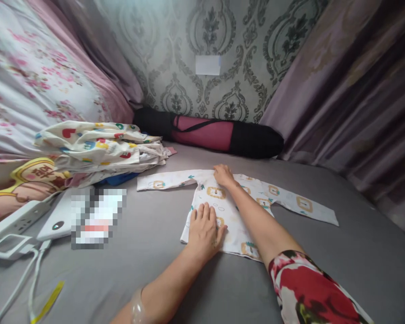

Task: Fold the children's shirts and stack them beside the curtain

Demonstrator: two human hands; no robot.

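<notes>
A small white long-sleeved shirt (236,211) with yellow lion-like prints lies spread on the grey sheet, collar away from me and both sleeves stretched sideways. My left hand (206,227) rests flat on the lower left of its body, palm down and fingers extended. Up at the collar, my right hand (223,174) has its fingers curled down onto the neckline, closed on the cloth; its fingertips are partly hidden. My right forearm crosses over the shirt's front and covers some of the print.
Left of the shirt is a pile of printed clothes (97,146). Nearer me are a white device (59,216), a blurred-out object (99,218), a power strip (18,222) and white cables (33,279). A black-and-pink long bag (202,135) lies along the wall, between curtains.
</notes>
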